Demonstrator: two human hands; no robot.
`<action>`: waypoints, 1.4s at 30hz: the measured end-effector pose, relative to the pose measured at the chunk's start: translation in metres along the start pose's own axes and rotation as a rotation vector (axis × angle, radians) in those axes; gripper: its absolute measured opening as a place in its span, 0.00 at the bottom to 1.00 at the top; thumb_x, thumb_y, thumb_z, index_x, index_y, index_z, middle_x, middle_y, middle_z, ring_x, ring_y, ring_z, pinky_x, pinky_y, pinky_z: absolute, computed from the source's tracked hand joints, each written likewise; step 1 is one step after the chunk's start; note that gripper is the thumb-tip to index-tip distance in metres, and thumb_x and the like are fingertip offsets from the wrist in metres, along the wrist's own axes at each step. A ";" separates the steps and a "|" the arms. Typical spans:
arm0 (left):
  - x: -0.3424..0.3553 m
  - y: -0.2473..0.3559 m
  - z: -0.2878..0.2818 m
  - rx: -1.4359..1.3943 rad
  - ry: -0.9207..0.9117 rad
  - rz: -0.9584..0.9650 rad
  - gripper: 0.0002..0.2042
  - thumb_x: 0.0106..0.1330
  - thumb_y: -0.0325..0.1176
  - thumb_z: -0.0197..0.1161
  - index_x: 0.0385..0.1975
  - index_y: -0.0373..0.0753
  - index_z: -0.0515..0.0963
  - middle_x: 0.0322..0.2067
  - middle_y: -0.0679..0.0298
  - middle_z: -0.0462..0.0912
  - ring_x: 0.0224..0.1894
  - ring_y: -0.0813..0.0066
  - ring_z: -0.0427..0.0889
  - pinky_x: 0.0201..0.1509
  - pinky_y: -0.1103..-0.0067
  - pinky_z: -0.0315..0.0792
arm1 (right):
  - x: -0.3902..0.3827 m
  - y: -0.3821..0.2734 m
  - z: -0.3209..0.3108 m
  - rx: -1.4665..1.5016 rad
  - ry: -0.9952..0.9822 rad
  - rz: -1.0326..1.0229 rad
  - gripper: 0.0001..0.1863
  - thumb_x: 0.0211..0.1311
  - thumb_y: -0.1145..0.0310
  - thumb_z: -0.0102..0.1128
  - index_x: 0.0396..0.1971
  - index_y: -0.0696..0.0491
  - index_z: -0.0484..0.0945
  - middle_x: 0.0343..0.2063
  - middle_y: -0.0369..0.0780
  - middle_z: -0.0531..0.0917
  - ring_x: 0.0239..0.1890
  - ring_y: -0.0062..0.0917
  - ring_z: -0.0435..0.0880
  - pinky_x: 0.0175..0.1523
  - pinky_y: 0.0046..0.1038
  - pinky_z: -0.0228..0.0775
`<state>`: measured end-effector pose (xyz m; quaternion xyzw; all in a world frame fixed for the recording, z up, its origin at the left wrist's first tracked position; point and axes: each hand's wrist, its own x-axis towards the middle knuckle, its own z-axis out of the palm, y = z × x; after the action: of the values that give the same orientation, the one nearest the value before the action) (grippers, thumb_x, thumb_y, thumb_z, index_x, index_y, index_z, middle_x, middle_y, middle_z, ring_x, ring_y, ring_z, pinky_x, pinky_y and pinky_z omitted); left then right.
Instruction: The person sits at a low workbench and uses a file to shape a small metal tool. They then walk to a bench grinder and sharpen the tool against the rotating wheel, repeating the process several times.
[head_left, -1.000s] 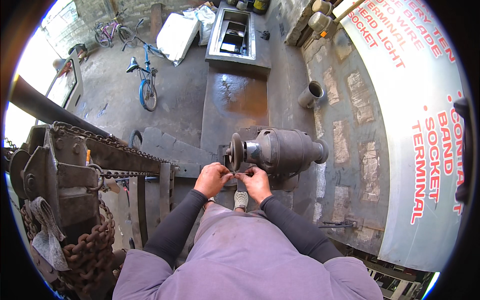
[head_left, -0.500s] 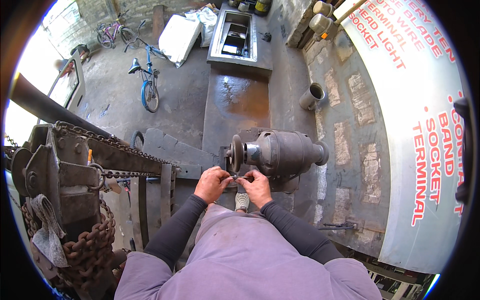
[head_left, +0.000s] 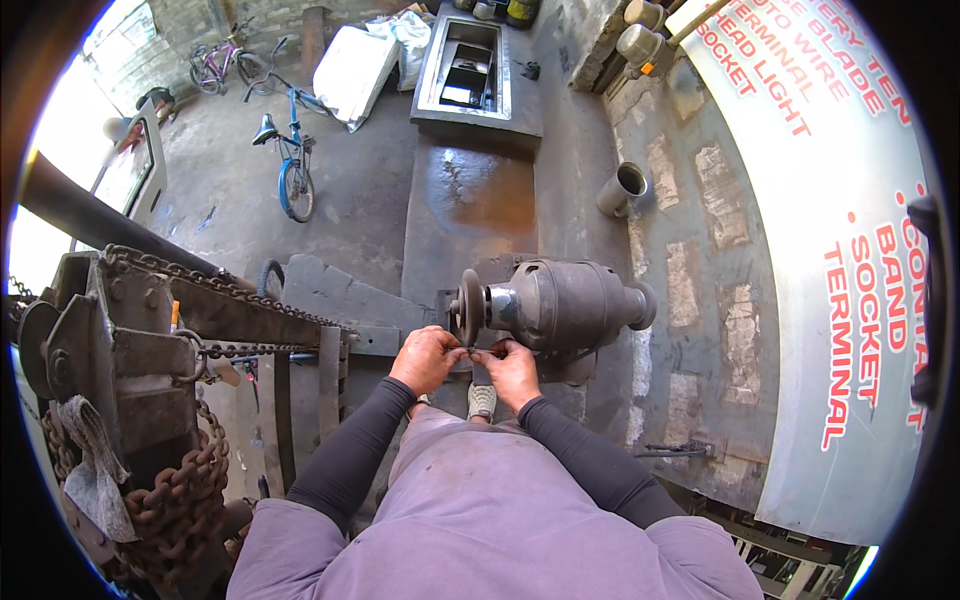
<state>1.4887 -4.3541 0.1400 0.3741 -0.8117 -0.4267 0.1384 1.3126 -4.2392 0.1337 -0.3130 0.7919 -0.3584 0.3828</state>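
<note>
Small piece [head_left: 472, 351] between left hand [head_left: 424, 361] and right hand [head_left: 512, 371], pinched in both hands' fingertips, close by the grinding wheel [head_left: 470, 303], contact unclear

Left hand [head_left: 424, 362] and right hand [head_left: 512, 374] were before the wheel [head_left: 470, 308], the motor [head_left: 572, 306] stood at its right, the basin [head_left: 462, 113] farther behind, chains [head_left: 178, 508] at far left.

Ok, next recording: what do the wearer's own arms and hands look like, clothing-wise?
Both the left hand and the right hand are gloveless. Plain dark, close-fitting sleeves, the left sleeve and the right sleeve, cover the forearms to about the wrists. Above them come the looser short sleeves of a greyish-mauve shirt.
</note>
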 end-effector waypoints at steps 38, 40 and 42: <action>-0.077 0.016 0.053 -1.533 -0.135 -0.327 0.27 0.84 0.37 0.63 0.77 0.31 0.69 0.69 0.60 0.79 0.71 0.73 0.77 0.76 0.74 0.70 | -0.057 -0.034 -0.036 -0.035 -0.370 -0.247 0.13 0.79 0.67 0.63 0.55 0.57 0.85 0.49 0.48 0.91 0.52 0.39 0.91 0.59 0.37 0.81; -0.079 0.009 0.059 -1.324 -0.075 -0.298 0.23 0.82 0.36 0.66 0.72 0.34 0.75 0.68 0.60 0.80 0.66 0.75 0.80 0.72 0.73 0.73 | -0.059 -0.031 -0.039 -0.150 -0.271 -0.406 0.11 0.77 0.68 0.63 0.50 0.58 0.87 0.47 0.48 0.90 0.50 0.43 0.90 0.57 0.38 0.82; -0.081 0.009 0.059 -1.205 -0.024 -0.302 0.20 0.80 0.34 0.69 0.67 0.35 0.78 0.64 0.60 0.82 0.62 0.75 0.82 0.69 0.73 0.76 | -0.058 -0.028 -0.041 -0.222 -0.251 -0.456 0.11 0.76 0.69 0.64 0.50 0.57 0.87 0.45 0.48 0.90 0.49 0.45 0.90 0.55 0.40 0.82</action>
<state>1.5074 -4.2573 0.1193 0.3361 -0.3676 -0.8290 0.2544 1.3146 -4.1961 0.1966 -0.5649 0.6819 -0.3046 0.3509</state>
